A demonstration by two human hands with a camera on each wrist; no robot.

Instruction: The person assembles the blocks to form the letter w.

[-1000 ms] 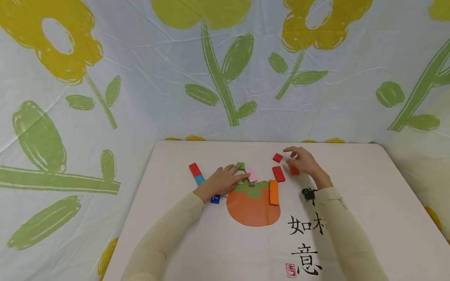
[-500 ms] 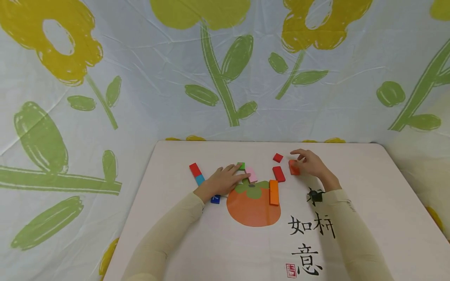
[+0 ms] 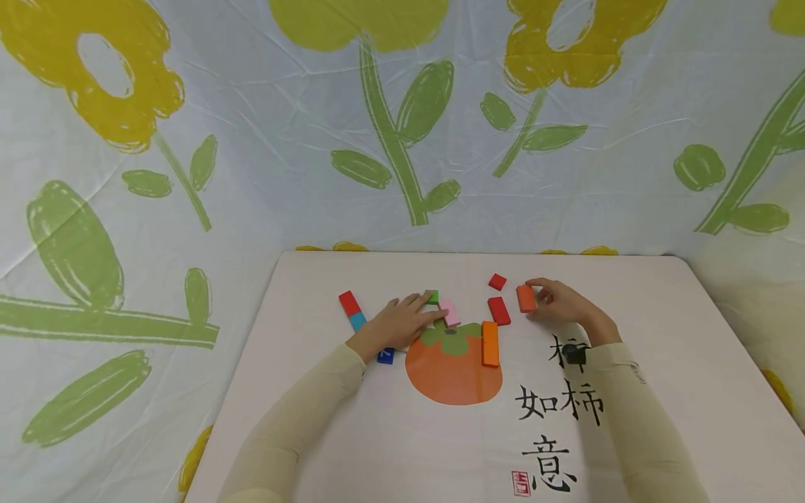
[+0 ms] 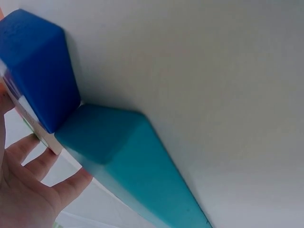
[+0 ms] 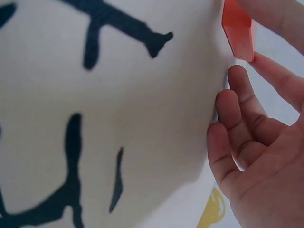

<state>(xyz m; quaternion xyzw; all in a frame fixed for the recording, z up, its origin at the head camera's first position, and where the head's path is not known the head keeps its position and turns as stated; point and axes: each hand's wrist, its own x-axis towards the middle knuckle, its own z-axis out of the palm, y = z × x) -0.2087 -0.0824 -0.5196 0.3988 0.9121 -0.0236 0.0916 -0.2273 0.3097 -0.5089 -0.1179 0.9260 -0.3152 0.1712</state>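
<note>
My right hand (image 3: 564, 305) pinches an orange-red block (image 3: 526, 298) lengthwise, forefinger at its far end and thumb at its near end. In the right wrist view the thumb and forefinger meet the same block (image 5: 239, 31), and the other fingers are bent. My left hand (image 3: 397, 325) lies over the table with spread, relaxed fingers. Its fingertips reach a green block (image 3: 431, 297) and a pink block (image 3: 449, 312). Beside its wrist are a dark blue block (image 3: 386, 356) and a light blue block (image 3: 357, 321), both large in the left wrist view.
A red block (image 3: 499, 311) and a small red block (image 3: 497, 281) lie left of my right hand. An orange block (image 3: 490, 344) stands over the printed persimmon (image 3: 449, 377). Another red block (image 3: 349, 303) adjoins the light blue one. Black characters (image 3: 548, 468) are printed on the tabletop.
My right hand has shifted right and turned, so its fingers now hold the orange-red block by its ends. The block has straightened slightly. My left hand stays put.
</note>
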